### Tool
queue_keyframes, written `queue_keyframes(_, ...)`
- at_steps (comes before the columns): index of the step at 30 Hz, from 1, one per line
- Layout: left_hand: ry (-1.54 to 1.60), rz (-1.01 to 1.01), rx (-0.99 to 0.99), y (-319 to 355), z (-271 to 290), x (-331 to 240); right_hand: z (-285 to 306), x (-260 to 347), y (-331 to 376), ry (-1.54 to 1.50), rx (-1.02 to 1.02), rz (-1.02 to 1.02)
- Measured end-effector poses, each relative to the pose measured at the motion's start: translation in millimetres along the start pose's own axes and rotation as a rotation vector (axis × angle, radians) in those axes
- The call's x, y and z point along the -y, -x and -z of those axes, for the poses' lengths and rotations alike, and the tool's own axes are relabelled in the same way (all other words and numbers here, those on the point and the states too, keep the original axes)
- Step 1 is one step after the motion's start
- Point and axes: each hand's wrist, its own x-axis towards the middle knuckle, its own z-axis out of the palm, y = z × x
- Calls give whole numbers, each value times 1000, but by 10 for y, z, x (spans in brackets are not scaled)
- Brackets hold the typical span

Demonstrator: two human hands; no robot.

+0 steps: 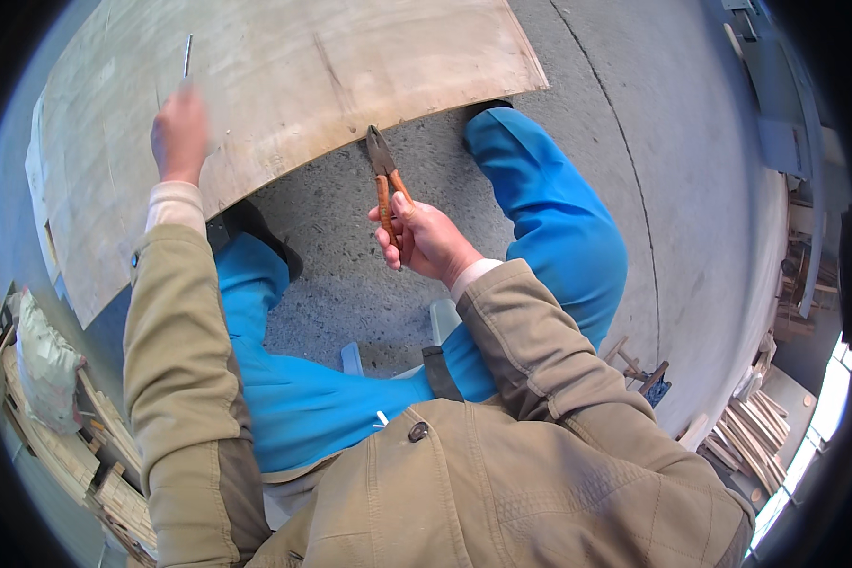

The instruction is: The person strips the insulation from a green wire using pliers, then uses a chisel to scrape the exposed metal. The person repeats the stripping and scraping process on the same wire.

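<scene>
Overhead, nail (187, 55) above left hand (179, 135), on plywood (284, 85)

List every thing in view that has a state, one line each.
left hand: closed on a thin nail, raised over the board
nail: upright, pinched at its lower end
right hand: gripping the pliers' handles
pliers: jaws shut, pointing at the board edge
plywood board: lying flat on concrete

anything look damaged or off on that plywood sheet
Yes: the plywood sheet has a dark crack-like line near its middle and worn edges. The left hand holds a thin nail upright; the right hand holds pliers.
</scene>
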Motion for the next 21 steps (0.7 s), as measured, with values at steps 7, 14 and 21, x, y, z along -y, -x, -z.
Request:
queue_keyframes(7, -196, -229, -275, -30, -228, 229, 64, -101, -126, 0, -22, -19)
queue_keyframes(14, 538, 73, 92, 1363, -354, -479, 81, -158, -198, 12, -51, -13)
queue_keyframes(21, 1299, 847, 1024, 2510, -675, -768, 73, -167, -180, -40, -143, -52)
